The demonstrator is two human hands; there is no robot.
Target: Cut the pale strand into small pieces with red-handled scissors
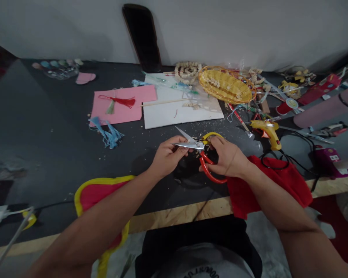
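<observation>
My right hand [227, 156] grips a pair of scissors [195, 145] with one yellow handle and one red handle. The silver blades are spread apart and point left, toward my left hand [168, 154]. The fingers of that hand are pinched together close beside the blades. Whatever they hold is too small or hidden to make out. Small pale crumbs lie on the dark table [60, 146] around the scissors. Just beyond them is a white board [162, 116] with scraps on it.
Pink sheets [121, 94] hold a red tassel [124, 101]; blue tassels [108, 135] lie nearby. A yellow basket [226, 87] stands behind the board. To the right are a yellow glue gun [268, 131] with a black cord and a red cloth [290, 181]. A phone [142, 36] leans on the wall.
</observation>
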